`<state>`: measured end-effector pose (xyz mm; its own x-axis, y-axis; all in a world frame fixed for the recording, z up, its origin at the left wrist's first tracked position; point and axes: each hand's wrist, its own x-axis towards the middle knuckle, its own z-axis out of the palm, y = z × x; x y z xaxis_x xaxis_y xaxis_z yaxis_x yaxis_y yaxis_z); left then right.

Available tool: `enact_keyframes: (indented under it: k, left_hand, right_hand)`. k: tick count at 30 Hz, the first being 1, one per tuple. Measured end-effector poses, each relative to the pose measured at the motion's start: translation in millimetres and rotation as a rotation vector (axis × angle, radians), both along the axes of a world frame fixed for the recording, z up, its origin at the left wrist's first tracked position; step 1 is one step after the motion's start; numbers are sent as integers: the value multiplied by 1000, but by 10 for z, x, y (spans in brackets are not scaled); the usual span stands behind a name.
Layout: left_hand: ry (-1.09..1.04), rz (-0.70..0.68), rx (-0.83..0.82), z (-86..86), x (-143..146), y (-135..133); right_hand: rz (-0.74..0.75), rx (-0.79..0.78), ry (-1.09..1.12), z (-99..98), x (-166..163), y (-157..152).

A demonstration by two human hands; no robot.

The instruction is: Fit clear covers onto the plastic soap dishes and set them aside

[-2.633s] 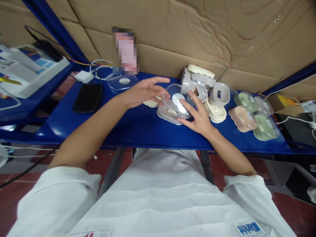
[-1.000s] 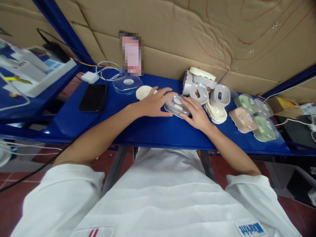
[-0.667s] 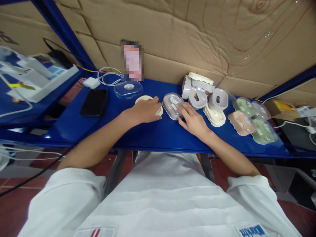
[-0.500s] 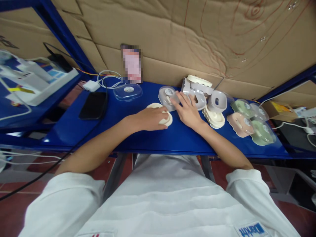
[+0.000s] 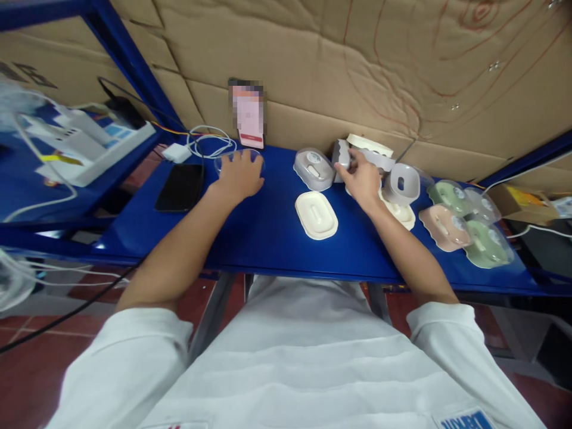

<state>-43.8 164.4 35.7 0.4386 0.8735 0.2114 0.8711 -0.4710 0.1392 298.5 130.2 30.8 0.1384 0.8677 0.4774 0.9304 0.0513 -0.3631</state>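
My left hand [image 5: 239,176] lies over a clear plastic cover [image 5: 220,162], fingers spread across it and thumb out to the right. The hand hides most of that cover. With thumb and fingers, my right hand [image 5: 363,179] grips a grey wavy-edged plastic box part [image 5: 342,154], tipped on its side. Between the hands, a cream oval lid piece [image 5: 316,215] with a raised middle bar lies on the blue table [image 5: 268,238]. Behind it sits a grey box under a clear cover [image 5: 314,170].
On the right are a slotted grey box part [image 5: 402,183], stacked cream pieces [image 5: 402,215], and covered pink [image 5: 444,227] and green [image 5: 487,243] boxes. A phone [image 5: 248,113] leans against the cardboard; a black device [image 5: 180,187] and white charger [image 5: 177,153] lie left.
My left hand has left the cream piece and moved left onto the clear cover. My right hand has moved from beside the covered grey box onto the grey wavy-edged part. The view has shifted slightly.
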Motion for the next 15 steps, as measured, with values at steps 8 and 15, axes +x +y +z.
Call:
enact_keyframes:
  k: [8, 15]
  left_hand:
    - [-7, -468, -101, 112, 263, -294]
    - [10, -798, -180, 104, 637, -748]
  right_hand:
    - [313, 188, 50, 286, 53, -824]
    - [639, -32, -67, 98, -6, -1156]
